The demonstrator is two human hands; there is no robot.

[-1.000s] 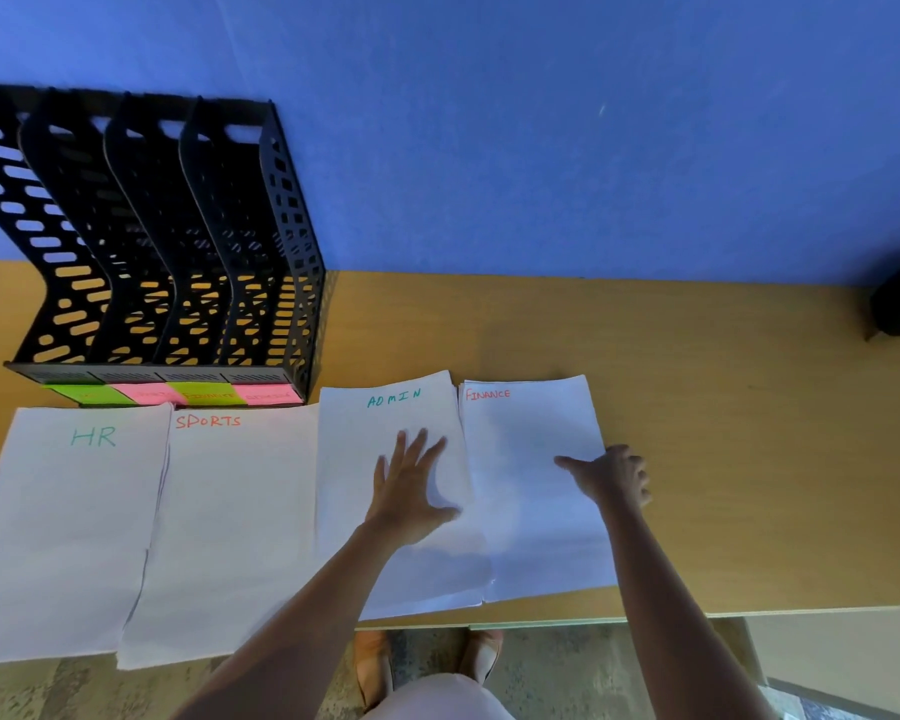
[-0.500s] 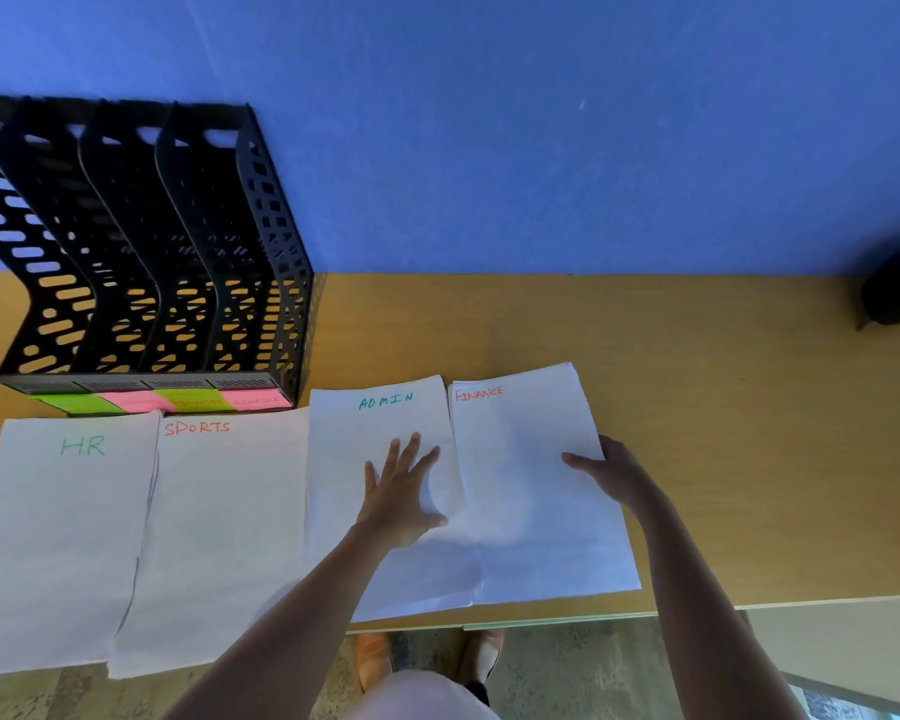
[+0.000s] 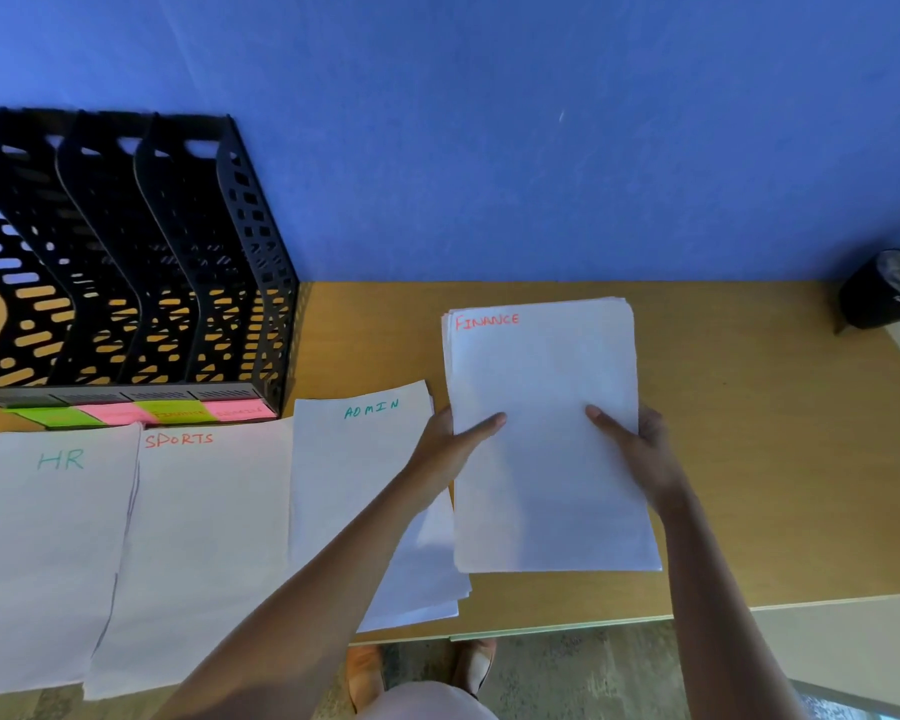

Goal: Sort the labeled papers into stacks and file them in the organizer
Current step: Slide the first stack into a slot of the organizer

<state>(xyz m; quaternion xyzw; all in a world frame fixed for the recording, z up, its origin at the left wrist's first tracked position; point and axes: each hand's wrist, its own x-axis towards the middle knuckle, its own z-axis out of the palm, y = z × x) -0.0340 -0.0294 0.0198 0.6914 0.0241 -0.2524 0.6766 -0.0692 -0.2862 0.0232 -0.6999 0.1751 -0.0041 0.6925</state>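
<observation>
Both my hands hold the white FINANCE stack [image 3: 544, 371], lifted off the wooden table [image 3: 749, 433]. My left hand [image 3: 450, 444] grips its left edge, thumb on top. Gripping its right edge is my right hand [image 3: 637, 444]. Flat on the table lie the ADMIN stack [image 3: 354, 475], the SPORTS stack [image 3: 204, 537] and the HR stack [image 3: 42, 553], side by side. At the back left stands the black perforated organizer [image 3: 126, 262] with several upright slots, with green and pink sticky labels [image 3: 141, 412] along its front.
A blue wall rises behind the table. A black round object [image 3: 884, 293] sits at the far right edge. The table's front edge runs just below the stacks; my feet show on the floor beneath it.
My left hand left the ADMIN stack and took the FINANCE stack's left edge. Both hands have lifted the FINANCE stack up and away from me.
</observation>
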